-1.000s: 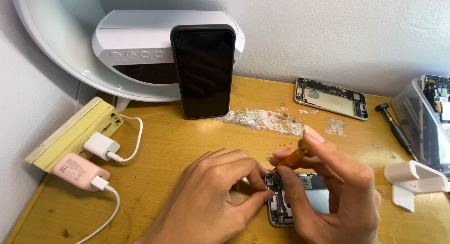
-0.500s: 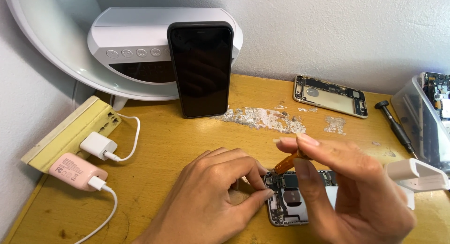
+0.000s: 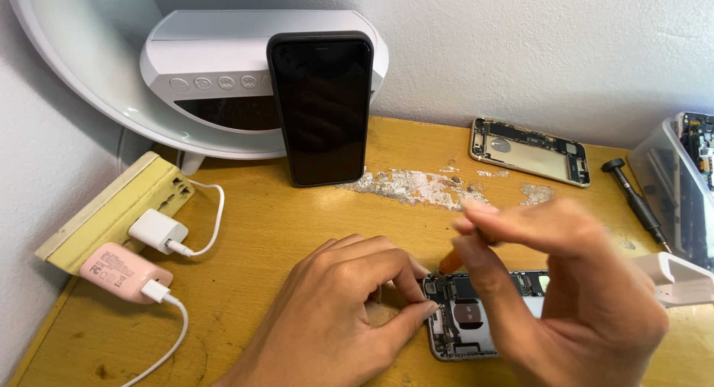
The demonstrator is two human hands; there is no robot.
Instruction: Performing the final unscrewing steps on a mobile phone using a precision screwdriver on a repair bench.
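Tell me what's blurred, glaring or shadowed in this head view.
Head view: the right hand is smeared by motion blur, its orange-tipped tool barely readable; the left hand and opened phone are sharper; the upright black phone shows faint reflections; light is soft and even, shadows weak on the wooden table.

An opened phone, circuitry exposed, lies flat on the wooden desk.

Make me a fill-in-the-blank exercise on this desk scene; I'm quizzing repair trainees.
1. The right hand pinches a small ____-coloured tool.
2. The left hand steadies the opened grey phone on the ____ table.
3. The black phone stands leaning against a ____ lamp base.

Missing: orange; wooden; white
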